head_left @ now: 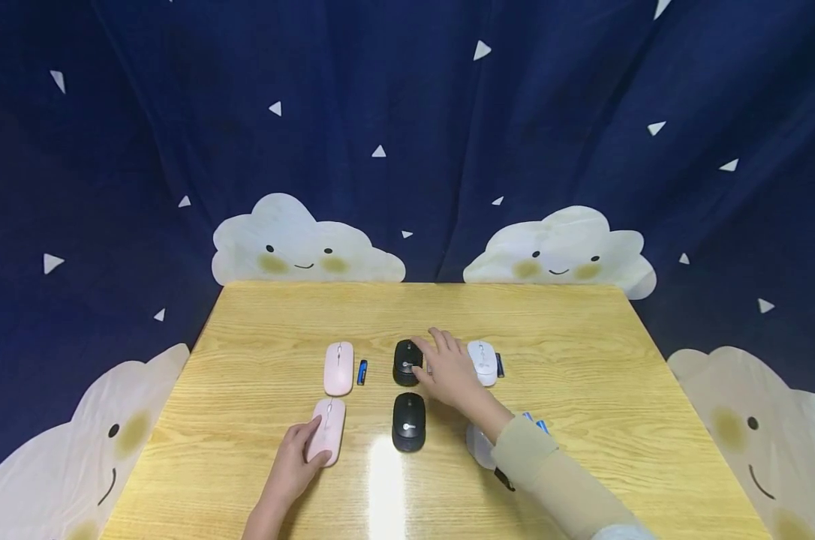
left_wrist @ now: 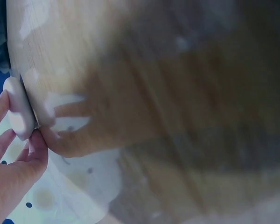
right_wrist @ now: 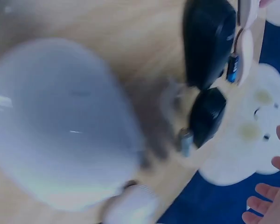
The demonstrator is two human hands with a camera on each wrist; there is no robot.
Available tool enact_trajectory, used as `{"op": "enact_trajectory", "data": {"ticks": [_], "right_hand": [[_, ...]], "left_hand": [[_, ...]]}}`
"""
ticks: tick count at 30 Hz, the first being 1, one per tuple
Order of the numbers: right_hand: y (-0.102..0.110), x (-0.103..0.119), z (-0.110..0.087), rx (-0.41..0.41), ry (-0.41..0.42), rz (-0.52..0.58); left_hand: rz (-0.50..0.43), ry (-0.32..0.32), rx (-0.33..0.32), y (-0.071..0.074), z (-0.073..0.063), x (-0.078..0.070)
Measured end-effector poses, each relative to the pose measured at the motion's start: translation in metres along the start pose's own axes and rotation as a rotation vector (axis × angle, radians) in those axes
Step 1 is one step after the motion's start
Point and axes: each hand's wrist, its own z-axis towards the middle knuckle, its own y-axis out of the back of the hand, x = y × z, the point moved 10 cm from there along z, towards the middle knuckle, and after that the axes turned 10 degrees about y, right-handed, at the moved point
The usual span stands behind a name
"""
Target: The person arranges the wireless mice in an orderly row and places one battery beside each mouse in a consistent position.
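My left hand (head_left: 294,459) grips the near pink mouse (head_left: 330,431) by its sides, thumb on the right edge. The left wrist view shows the same mouse (left_wrist: 19,109) tilted between thumb and fingers. A second pink mouse (head_left: 338,369) lies just beyond it. My right hand (head_left: 448,369), fingers spread and holding nothing, is over the table between the far black mouse (head_left: 406,360) and the far white mouse (head_left: 483,361); its thumb overlaps the black one in the head view. A near black mouse (head_left: 409,421) lies in front. My right forearm partly hides a near white mouse (head_left: 479,445).
A blue battery (head_left: 362,372) lies right of the far pink mouse, and a dark battery (head_left: 500,365) beside the far white one. Blue batteries (head_left: 541,426) show past my right sleeve (head_left: 556,472). A pale battery (right_wrist: 185,142) lies by a black mouse. Behind the table hangs a curtain (head_left: 421,112).
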Motion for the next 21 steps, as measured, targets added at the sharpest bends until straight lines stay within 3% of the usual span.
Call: {"op": "enact_trajectory", "data": {"ticks": [5, 10, 16, 21], "right_hand": [[0.007, -0.038, -0.039, -0.138, -0.113, 0.054], [0.012, -0.071, -0.077, -0.204, -0.197, 0.082], [0.008, -0.108, -0.121, -0.210, -0.312, 0.087], [0.003, -0.126, -0.148, -0.190, -0.366, 0.141]], "left_hand": [[-0.003, 0.010, 0.005, -0.001, 0.000, 0.002], [0.001, 0.008, 0.002, 0.001, 0.000, -0.001], [0.007, 0.010, 0.011, 0.000, 0.000, -0.001], [0.011, 0.024, 0.015, -0.002, 0.001, 0.001]]}}
